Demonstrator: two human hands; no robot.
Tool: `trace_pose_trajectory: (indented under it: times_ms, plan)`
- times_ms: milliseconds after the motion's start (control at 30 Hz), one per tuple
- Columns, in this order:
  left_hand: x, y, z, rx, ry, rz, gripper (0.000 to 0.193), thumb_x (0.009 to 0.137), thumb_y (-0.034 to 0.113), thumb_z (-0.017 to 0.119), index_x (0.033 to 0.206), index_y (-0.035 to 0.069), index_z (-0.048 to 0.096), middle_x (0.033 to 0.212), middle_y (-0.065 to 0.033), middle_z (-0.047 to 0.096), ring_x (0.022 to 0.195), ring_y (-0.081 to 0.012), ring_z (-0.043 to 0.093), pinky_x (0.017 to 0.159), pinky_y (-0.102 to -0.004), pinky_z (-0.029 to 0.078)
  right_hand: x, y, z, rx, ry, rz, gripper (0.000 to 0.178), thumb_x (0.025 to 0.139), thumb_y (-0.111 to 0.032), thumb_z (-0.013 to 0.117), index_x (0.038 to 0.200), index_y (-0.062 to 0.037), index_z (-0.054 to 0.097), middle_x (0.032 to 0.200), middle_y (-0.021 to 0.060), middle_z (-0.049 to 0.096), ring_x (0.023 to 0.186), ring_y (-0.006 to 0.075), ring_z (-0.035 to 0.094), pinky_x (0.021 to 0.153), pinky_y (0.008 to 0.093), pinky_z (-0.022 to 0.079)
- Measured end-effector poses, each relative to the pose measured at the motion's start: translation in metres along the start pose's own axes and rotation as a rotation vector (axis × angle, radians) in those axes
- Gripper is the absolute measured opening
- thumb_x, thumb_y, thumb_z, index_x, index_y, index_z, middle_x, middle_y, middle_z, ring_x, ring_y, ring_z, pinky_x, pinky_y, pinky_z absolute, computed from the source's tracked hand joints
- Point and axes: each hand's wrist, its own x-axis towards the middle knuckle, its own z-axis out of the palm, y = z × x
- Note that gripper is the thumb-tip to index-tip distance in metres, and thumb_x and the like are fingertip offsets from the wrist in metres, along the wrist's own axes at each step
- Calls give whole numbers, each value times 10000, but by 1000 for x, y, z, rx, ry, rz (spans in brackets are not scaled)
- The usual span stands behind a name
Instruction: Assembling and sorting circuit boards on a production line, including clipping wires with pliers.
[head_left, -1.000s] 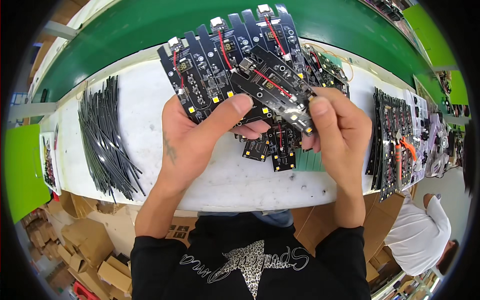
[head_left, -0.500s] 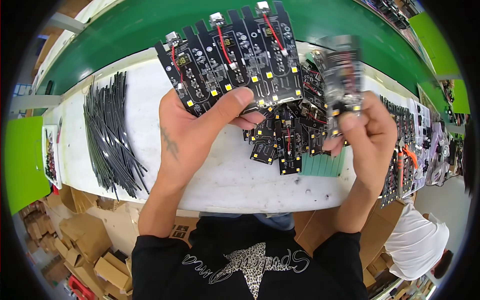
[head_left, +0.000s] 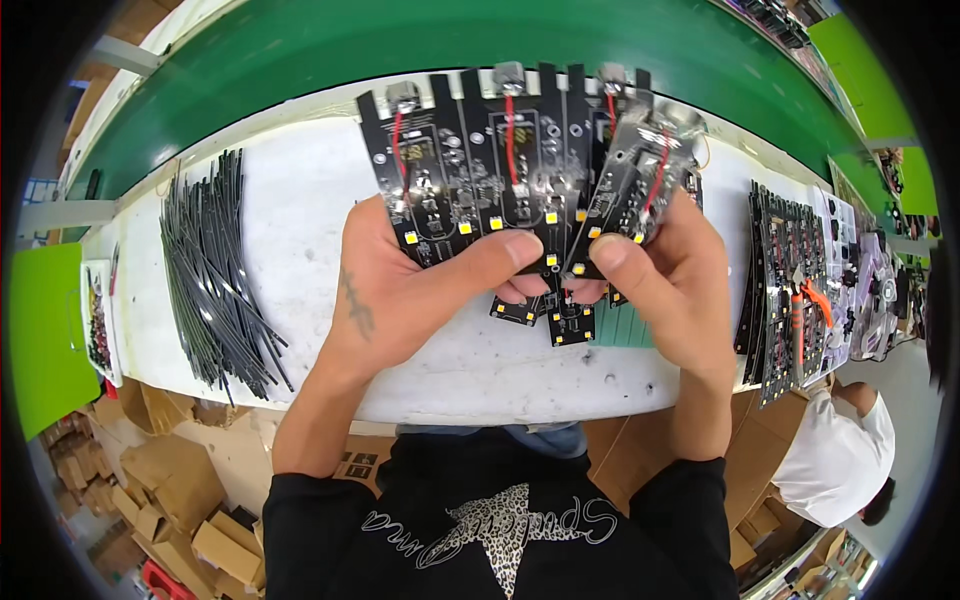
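My left hand [head_left: 395, 290] grips the lower edge of a panel of joined black circuit boards [head_left: 470, 185], thumb in front. The panel stands tilted up, with metal connectors along its top, red wires and small yellow-and-white LEDs. In my right hand [head_left: 685, 290] a single narrow circuit board [head_left: 635, 185] is pinched, slightly blurred. It leans to the right and overlaps the panel's right end. Whether my right fingers also touch the panel behind it cannot be made out. Below the hands lies a pile of similar boards [head_left: 515, 309], mostly hidden.
A bundle of thin black strips [head_left: 215, 280] lies on the white tabletop [head_left: 300, 200] at left, beside a white tray [head_left: 100, 320]. Under the pile is a green mat [head_left: 622, 328]. Stacked board panels [head_left: 775, 250] with orange-handled pliers [head_left: 798, 325] sit right. A white-shirted person [head_left: 835, 455] is at lower right.
The single board in my right hand has moved left, against the front of the panel's right end. My left hand has lowered the panel and turned it more upright.
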Motion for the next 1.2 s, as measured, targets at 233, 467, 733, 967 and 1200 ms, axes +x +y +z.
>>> trace_pose_trajectory:
  times_ms: [233, 467, 733, 967, 1200]
  plan:
    - [-3, 2, 4, 95, 17, -37, 73, 810, -8, 672, 874, -40, 660, 773, -84, 672, 639, -121, 644, 574, -232, 534, -1, 6, -8, -166, -45, 27, 180, 863, -112, 653, 919, 49, 595, 669, 89, 648, 584, 112, 639, 517, 221, 510]
    - [-2, -9, 14, 284, 165, 55, 96, 822, 83, 674, 861, -5, 677, 655, -34, 653, 557, -77, 590, 507, -229, 460, 1, 5, 7, -490, 114, -85, 165, 837, -128, 672, 876, 18, 608, 545, 52, 607, 438, 81, 562, 404, 236, 404]
    - [-2, -2, 19, 136, 173, 37, 138, 851, 99, 656, 863, -38, 661, 680, -66, 654, 573, -99, 609, 505, -215, 477, -4, -3, 4, -220, 90, -43, 174, 841, -124, 684, 927, 9, 612, 554, -7, 572, 466, 37, 529, 412, 193, 378]
    - [-4, -3, 12, -22, 16, -3, 276, 943, 239, 545, 863, -18, 611, 688, -53, 614, 551, -92, 570, 478, -235, 451, 3, 9, 4, -229, -30, -101, 294, 835, -125, 684, 1071, 10, 571, 713, 4, 627, 584, 24, 510, 497, 199, 408]
    - [-10, -3, 7, 25, -43, -18, 227, 924, 220, 572, 975, 0, 584, 694, -42, 614, 563, -76, 564, 488, -202, 432, -7, 1, 4, -233, -44, -5, 277, 814, -130, 706, 1011, 17, 577, 714, 42, 667, 591, 66, 599, 509, 221, 464]
